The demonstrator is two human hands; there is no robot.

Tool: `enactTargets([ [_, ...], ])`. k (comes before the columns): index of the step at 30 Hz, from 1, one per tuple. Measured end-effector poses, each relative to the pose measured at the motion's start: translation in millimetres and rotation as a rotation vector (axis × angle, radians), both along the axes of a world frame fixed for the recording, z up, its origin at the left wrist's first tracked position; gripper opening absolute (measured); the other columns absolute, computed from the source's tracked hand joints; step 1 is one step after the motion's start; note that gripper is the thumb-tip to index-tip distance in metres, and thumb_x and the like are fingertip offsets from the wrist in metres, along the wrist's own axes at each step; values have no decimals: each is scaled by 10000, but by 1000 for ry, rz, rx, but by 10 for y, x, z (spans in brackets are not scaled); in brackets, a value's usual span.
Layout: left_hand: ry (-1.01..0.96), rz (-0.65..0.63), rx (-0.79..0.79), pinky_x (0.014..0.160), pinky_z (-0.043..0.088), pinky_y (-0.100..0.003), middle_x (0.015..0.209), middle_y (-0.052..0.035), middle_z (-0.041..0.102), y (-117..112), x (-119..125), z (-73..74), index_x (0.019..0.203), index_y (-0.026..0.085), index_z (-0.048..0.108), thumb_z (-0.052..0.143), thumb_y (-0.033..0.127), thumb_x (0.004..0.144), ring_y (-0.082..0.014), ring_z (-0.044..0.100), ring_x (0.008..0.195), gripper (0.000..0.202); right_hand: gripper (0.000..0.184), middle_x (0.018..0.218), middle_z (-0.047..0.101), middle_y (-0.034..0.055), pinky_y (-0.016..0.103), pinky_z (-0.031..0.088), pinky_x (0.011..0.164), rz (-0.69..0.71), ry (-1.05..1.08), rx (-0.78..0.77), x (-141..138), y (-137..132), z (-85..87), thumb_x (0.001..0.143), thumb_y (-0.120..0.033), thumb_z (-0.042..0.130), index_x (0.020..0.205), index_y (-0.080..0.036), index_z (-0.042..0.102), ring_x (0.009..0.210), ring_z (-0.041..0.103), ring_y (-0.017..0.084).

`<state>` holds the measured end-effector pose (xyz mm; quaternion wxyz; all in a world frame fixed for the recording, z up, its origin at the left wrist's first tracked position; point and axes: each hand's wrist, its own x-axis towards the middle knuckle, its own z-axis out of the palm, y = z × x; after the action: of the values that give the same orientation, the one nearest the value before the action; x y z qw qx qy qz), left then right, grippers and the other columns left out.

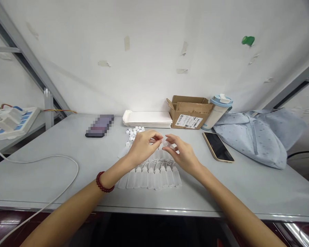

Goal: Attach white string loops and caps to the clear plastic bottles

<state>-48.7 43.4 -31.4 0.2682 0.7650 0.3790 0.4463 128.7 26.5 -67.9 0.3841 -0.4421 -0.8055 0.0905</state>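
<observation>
Over the middle of the table, my left hand (146, 144) is pinched closed, its fingertips meeting at something too small to make out. Close beside it, my right hand (184, 152) curls its thumb and fingers around a small translucent bottle (168, 142), partly hidden by the fingers. Below both hands, a row of flat translucent bottles (150, 178) with looped straps lies on the table. Another row of similar bottles (159, 154) lies behind, partly covered by my hands. White caps (135, 130) are heaped just beyond my left hand.
Along the wall stand a stack of white sheets (148, 119), an open cardboard box (190, 113) and a blue-lidded cup (217, 111). A phone (218, 146) and a blue cloth bag (249, 137) lie right. Leftward are a dark pixelated device (100, 126) and a white cable (74, 168).
</observation>
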Motion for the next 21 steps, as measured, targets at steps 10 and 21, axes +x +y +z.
enactTargets([
  [10, -22, -52, 52, 707, 568, -264, 861, -29, 651, -64, 41, 13, 795, 169, 641, 546, 140, 792, -143, 615, 814, 99, 255, 937, 633, 84, 329, 553, 672, 40, -9, 88, 6, 20, 41, 917, -315, 439, 1143, -216, 504, 814, 605, 188],
  [21, -107, -95, -154, 760, 550, -288, 836, -27, 652, -63, 32, 44, 767, 161, 642, 558, 194, 803, -143, 622, 811, 97, 200, 926, 634, 74, 253, 537, 559, 14, 129, -1, -31, -36, 114, 888, -319, 494, 1036, -197, 549, 776, 605, 162],
])
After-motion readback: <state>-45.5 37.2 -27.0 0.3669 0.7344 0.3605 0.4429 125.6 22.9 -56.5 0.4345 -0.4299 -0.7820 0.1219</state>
